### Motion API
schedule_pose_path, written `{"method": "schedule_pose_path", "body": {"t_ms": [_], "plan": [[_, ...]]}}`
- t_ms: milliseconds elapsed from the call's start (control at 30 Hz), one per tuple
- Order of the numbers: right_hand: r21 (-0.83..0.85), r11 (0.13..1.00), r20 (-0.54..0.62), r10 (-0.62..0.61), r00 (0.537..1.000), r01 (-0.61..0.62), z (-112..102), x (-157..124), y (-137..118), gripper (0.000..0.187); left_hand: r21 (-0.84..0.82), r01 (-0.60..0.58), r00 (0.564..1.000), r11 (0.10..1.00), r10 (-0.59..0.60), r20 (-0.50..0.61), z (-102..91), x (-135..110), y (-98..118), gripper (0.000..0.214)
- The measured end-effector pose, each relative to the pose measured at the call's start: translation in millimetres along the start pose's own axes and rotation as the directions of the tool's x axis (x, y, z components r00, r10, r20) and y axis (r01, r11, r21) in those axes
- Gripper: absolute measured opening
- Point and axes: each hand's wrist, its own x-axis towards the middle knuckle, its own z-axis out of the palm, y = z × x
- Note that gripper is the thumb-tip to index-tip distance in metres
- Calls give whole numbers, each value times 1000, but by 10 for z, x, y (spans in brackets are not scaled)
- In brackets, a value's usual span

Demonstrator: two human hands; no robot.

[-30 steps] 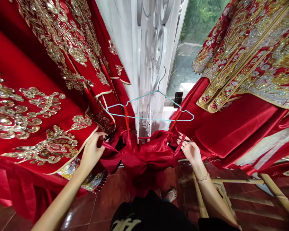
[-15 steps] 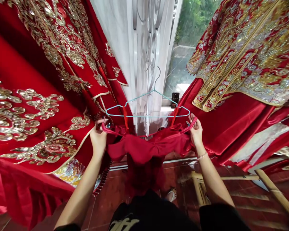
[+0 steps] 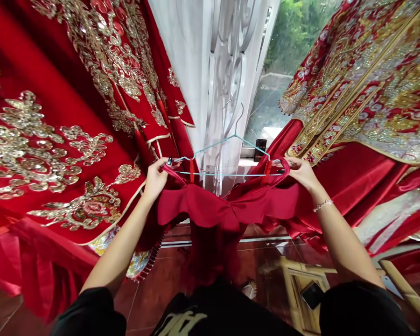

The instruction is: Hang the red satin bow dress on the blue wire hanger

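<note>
pinching dress straps (image 3: 175,175) in left hand (image 3: 156,179) and right hand (image 3: 303,174) by the hanger's (image 3: 220,174) ends — ideally easing both evenly

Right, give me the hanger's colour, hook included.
The hanger is light blue, its hook silvery grey; the head view shows both best.

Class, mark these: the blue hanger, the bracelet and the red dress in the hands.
Blue hanger (image 3: 224,175), head view: its bottom bar.
Bracelet (image 3: 322,205), head view: mid-chain.
Red dress (image 3: 227,206), head view: its flounced top.
</note>
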Motion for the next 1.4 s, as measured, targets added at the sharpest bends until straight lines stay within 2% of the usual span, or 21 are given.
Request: {"method": "schedule_pose_path", "body": {"t_ms": [167, 333, 400, 467, 567, 700, 767, 833, 867, 900, 933, 1033, 1100, 1167, 1233, 1333, 1367, 1400], "plan": [[-129, 988, 135, -69, 988, 87, 132, 115, -282, 39, 208, -141, 984, 968, 113, 141, -40, 46, 155, 32], [-191, 972, 229, -89, 969, 134, 231, 104, -233, 21, 237, -106, 971, 966, 49, 235, -87, 120, 212, 25], [-184, 972, 275, -91, 957, 145, 241, 81, -196, 26, 223, -123, 968, 967, 68, 240, -111, 173, 272, 26], [-180, 970, 294, -106, 950, 164, 244, 55, -163, 42, 223, -174, 956, 959, 110, 271, -110, 245, 368, 32], [-237, 951, 296, -126, 947, 201, 243, 23, -99, 47, 225, -272, 907, 936, 171, 384, -31, 395, 514, 40], [-278, 937, 237, -148, 960, 213, 253, 3, 16, 43, 234, -399, 802, 887, 215, 557, 105, 654, 556, 44], [-277, 935, 209, -167, 964, 222, 270, -4, 52, 44, 280, -417, 740, 864, 144, 657, 102, 766, 518, 48], [-276, 930, 209, -190, 959, 244, 291, -22, 65, 45, 390, -418, 694, 820, 11, 720, 42, 806, 491, 52], [-275, 925, 216, -205, 955, 261, 299, -39, 68, 46, 450, -428, 687, 784, -41, 726, -1, 782, 493, 53], [-276, 919, 221, -223, 949, 280, 305, -62, 76, 48, 501, -447, 698, 741, -62, 713, -46, 721, 508, 54], [-280, 913, 220, -241, 945, 297, 306, -93, 92, 51, 546, -472, 727, 692, -44, 685, -89, 623, 536, 55], [-281, 914, 104, -275, 956, 293, 276, -223, 241, 65, 677, -523, 837, 519, 161, 523, -193, 162, 638, 49], [-235, 948, -64, -234, 970, 213, 239, -318, 428, 78, 757, -488, 873, 434, 247, 421, -257, -170, 655, 39], [-139, 986, -231, -127, 965, 96, 209, -386, 640, 76, 754, -500, 865, 426, 214, 453, -333, -404, 599, 38], [-45, 999, -298, 12, 955, -26, 206, -399, 812, 59, 699, -514, 835, 496, 103, 541, -414, -499, 496, 43], [-59, 983, -227, 157, 961, -174, 282, -291, 896, 37, 593, -506, 734, 627, -48, 678, -501, -454, 358, 46], [-122, 971, -185, 181, 966, -205, 326, -225, 878, 34, 565, -506, 708, 652, -60, 704, -514, -424, 337, 46], [-194, 955, -147, 198, 969, -225, 375, -150, 842, 34, 549, -504, 706, 667, -48, 707, -519, -398, 332, 46]]}}
